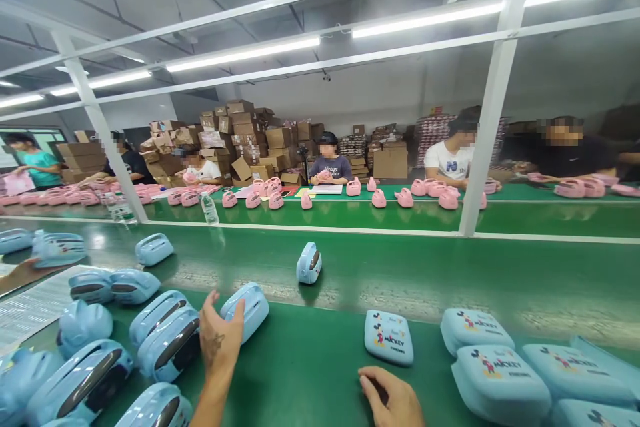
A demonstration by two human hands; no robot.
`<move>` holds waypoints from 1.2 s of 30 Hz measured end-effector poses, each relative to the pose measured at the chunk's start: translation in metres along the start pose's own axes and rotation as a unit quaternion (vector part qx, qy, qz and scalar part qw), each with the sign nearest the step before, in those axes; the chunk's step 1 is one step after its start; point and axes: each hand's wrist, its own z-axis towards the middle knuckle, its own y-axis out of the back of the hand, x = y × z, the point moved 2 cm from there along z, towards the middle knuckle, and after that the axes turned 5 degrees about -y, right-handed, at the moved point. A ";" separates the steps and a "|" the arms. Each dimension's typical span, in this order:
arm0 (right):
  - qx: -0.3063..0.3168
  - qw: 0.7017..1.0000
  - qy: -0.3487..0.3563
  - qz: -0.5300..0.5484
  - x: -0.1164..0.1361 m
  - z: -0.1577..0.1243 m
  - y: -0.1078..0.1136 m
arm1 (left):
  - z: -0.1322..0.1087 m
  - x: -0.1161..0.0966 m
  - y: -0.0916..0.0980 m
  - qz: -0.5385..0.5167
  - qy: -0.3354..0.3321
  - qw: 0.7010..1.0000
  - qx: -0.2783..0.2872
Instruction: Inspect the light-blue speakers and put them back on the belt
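Observation:
My left hand (pixel 220 337) reaches over the green work surface with thumb and fingers spread. Its thumb overlaps a glossy light-blue plastic casing (pixel 249 307); whether they touch is unclear. Dark-windowed blue casings (pixel 173 347) crowd in just left of that hand. Near the bottom edge, my right hand (pixel 393 397) is curled, thumb and index tips close together, nothing visible in them. Just beyond it lies a light-blue panel (pixel 389 337) with a Mickey print. To its right, several similar printed panels (pixel 500 380) lie in a group.
One blue casing (pixel 309 263) stands alone on the green belt (pixel 380 267). A co-worker's hand (pixel 23 273) holds another casing (pixel 60 249) at far left, beside printed sheets (pixel 35 307). Across a white frame post (pixel 493 100), people sit among pink casings (pixel 275 200). A water bottle (pixel 209 209) stands there.

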 end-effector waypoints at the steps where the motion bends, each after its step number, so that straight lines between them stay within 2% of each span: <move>1: 0.005 1.000 -0.003 0.006 0.001 0.000 0.001 | 0.004 0.005 0.002 -0.002 0.032 0.999 0.016; 4: 0.013 0.999 -0.010 0.031 0.003 0.001 0.003 | 0.009 0.014 0.003 -0.032 0.089 0.994 0.051; 7: 0.010 0.997 -0.001 0.074 0.007 -0.001 0.004 | -0.003 0.011 -0.007 -0.110 0.124 0.981 0.101; 10: 0.022 0.990 0.014 0.141 0.013 -0.005 0.002 | -0.033 -0.004 -0.029 -0.208 0.166 0.943 0.201; 14: 0.107 0.974 0.039 0.197 0.018 -0.011 0.001 | -0.085 -0.029 -0.067 -0.288 0.206 0.873 0.335; 15: 0.117 0.973 0.038 0.195 0.019 -0.012 0.002 | -0.096 -0.035 -0.074 -0.300 0.211 0.858 0.359; 17: 0.099 0.977 0.019 0.190 0.021 -0.011 0.006 | -0.113 -0.042 -0.085 -0.317 0.220 0.837 0.388; 19: 0.062 0.976 -0.010 0.207 0.024 -0.007 0.009 | -0.125 -0.043 -0.087 -0.331 0.213 0.835 0.386; 20: 0.054 0.973 -0.022 0.225 0.026 -0.005 0.010 | -0.130 -0.041 -0.086 -0.334 0.183 0.846 0.372; 21: 0.052 0.967 -0.031 0.248 0.027 -0.003 0.010 | -0.134 -0.039 -0.083 -0.330 0.126 0.863 0.361; 23: 0.054 0.954 -0.044 0.292 0.030 0.000 0.008 | -0.142 -0.034 -0.075 -0.295 -0.056 0.886 0.353; 25: 0.057 0.948 -0.047 0.309 0.030 0.000 0.005 | -0.153 -0.029 -0.070 -0.236 -0.237 0.862 0.381; 26: 0.058 0.951 -0.045 0.300 0.029 -0.001 0.004 | -0.157 -0.026 -0.069 -0.209 -0.289 0.845 0.398; 27: 0.060 0.957 -0.041 0.281 0.028 -0.002 0.003 | -0.159 -0.023 -0.070 -0.189 -0.310 0.836 0.412; 29: 0.066 0.971 -0.024 0.227 0.026 -0.004 0.005 | -0.157 -0.018 -0.073 -0.174 -0.272 0.845 0.428; 31: 0.070 0.984 0.010 0.166 0.026 -0.001 0.012 | -0.148 -0.013 -0.076 -0.217 -0.160 0.860 0.433; 32: 0.064 0.989 0.030 0.128 0.027 0.003 0.018 | -0.143 -0.010 -0.077 -0.266 -0.090 0.858 0.430; 34: 0.037 0.997 0.059 0.019 0.030 0.017 0.033 | -0.134 -0.005 -0.079 -0.378 0.067 0.823 0.418; 36: 0.018 0.989 0.072 -0.132 0.035 0.035 0.047 | -0.129 0.000 -0.080 -0.461 0.219 0.760 0.402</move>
